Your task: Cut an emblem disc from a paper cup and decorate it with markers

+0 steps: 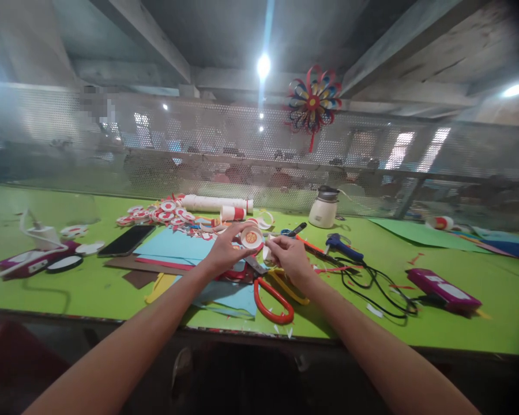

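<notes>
My left hand [227, 249] holds a small round white paper disc [251, 237] with a red and orange centre by its edge. My right hand [289, 255] pinches a white paper strip [267, 251] that runs from the disc's rim. Both hands hover over blue and red paper sheets [172, 245] near the middle of the green table [458, 328]. Red-handled scissors [273, 300] and yellow-handled scissors [290, 289] lie just below my hands.
A pile of finished red-and-white discs [155, 214] and white paper rolls [216, 203] lie at the back left, beside a black phone [127, 240]. A blue glue gun [343, 247] with black cable, a white pot [324, 208], a magenta box [443, 290] sit right. A paper pinwheel [313, 102] hangs above.
</notes>
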Demonstrator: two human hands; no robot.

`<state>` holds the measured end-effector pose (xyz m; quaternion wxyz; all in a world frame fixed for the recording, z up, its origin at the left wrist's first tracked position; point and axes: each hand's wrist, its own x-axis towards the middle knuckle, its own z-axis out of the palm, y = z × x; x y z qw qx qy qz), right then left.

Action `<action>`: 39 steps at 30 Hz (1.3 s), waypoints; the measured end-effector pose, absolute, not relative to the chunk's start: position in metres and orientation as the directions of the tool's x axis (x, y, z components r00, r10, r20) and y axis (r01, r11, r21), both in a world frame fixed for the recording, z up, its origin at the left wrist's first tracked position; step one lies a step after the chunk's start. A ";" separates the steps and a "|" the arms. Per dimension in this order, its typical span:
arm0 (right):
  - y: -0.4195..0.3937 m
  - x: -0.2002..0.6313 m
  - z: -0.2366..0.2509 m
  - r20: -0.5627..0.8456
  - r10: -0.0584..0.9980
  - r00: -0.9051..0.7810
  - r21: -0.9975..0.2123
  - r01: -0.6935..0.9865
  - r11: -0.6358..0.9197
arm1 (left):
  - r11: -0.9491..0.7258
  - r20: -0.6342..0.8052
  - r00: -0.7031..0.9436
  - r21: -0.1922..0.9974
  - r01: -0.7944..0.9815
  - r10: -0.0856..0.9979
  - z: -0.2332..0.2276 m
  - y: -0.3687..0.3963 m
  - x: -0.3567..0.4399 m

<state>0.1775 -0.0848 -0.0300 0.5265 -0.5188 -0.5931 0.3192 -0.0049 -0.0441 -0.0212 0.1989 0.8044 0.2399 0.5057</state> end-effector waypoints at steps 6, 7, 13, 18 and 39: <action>-0.088 0.176 -0.027 0.386 0.914 0.126 -0.904 0.248 0.348 | -0.761 0.659 0.402 0.622 0.185 0.636 -0.025 -0.041 -0.004; -0.089 0.175 -0.026 0.398 0.907 0.137 -0.902 0.240 0.359 | -0.752 0.650 0.401 0.631 0.189 0.646 -0.026 -0.040 -0.004; -0.088 0.176 -0.026 0.416 0.889 0.193 -0.901 0.222 0.373 | -0.710 0.600 0.405 0.671 0.214 0.690 -0.026 -0.041 -0.002; -0.081 0.180 -0.030 0.348 0.924 0.159 -0.919 0.251 0.303 | -0.717 0.594 0.434 0.666 0.207 0.677 -0.024 -0.044 -0.003; -0.087 0.177 -0.031 0.177 0.984 -0.036 -0.954 0.238 0.181 | -0.745 0.592 0.501 0.642 0.180 0.631 -0.025 -0.044 -0.004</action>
